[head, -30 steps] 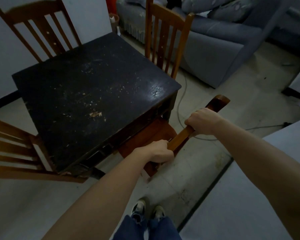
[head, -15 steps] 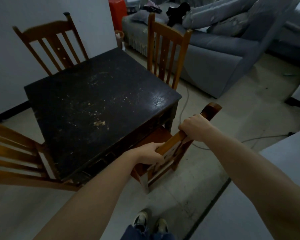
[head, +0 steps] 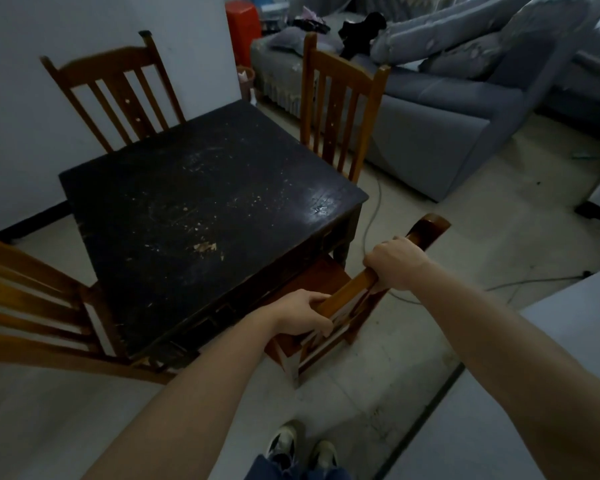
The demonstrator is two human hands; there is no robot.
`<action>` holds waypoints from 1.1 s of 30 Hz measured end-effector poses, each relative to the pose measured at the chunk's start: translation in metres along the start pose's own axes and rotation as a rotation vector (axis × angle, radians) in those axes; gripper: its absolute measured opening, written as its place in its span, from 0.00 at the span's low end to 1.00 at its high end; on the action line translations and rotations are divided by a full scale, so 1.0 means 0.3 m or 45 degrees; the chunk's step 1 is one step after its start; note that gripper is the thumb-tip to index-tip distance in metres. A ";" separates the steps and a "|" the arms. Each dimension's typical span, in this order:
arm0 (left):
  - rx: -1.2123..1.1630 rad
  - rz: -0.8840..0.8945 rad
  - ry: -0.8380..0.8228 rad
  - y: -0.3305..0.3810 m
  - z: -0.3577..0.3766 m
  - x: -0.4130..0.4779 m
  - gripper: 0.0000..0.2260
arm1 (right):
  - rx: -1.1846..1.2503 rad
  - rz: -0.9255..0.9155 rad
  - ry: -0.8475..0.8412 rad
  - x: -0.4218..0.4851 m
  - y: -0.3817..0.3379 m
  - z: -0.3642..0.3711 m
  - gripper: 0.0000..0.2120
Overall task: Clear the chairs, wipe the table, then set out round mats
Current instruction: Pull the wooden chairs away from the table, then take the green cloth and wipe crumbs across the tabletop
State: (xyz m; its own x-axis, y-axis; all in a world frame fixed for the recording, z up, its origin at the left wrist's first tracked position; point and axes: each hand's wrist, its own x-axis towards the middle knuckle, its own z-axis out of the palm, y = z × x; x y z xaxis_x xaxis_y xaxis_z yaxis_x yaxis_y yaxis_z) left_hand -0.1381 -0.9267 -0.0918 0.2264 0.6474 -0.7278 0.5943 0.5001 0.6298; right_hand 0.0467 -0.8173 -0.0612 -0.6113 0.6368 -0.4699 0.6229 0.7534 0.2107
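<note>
Round chair point(head: 428, 228): left grip point(head: 297, 315), right grip point(head: 397, 263).

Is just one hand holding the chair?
No, the left hand and the right hand both grip the chair by its top rail.

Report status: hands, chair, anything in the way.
Both gripping: left hand, right hand on chair top rail. Seat partly under table. Cable on floor just beyond chair.
</note>
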 end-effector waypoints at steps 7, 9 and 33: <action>-0.048 0.066 0.068 -0.017 -0.006 0.012 0.33 | 0.114 0.094 -0.056 0.011 -0.017 -0.001 0.14; -0.109 0.081 0.121 -0.021 -0.014 0.009 0.30 | 0.283 0.064 -0.151 0.010 -0.015 -0.031 0.14; -0.429 -0.332 1.531 -0.677 -0.070 -0.371 0.11 | 0.719 -0.440 -0.246 0.310 -0.866 -0.291 0.14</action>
State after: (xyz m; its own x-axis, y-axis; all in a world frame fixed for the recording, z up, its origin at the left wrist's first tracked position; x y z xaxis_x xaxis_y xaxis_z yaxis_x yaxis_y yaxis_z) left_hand -0.3003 -1.0883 -0.1331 -0.8104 0.5312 -0.2474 0.2516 0.6966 0.6719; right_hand -0.2145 -0.9394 -0.0848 -0.7552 0.2958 -0.5850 0.5990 0.6739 -0.4325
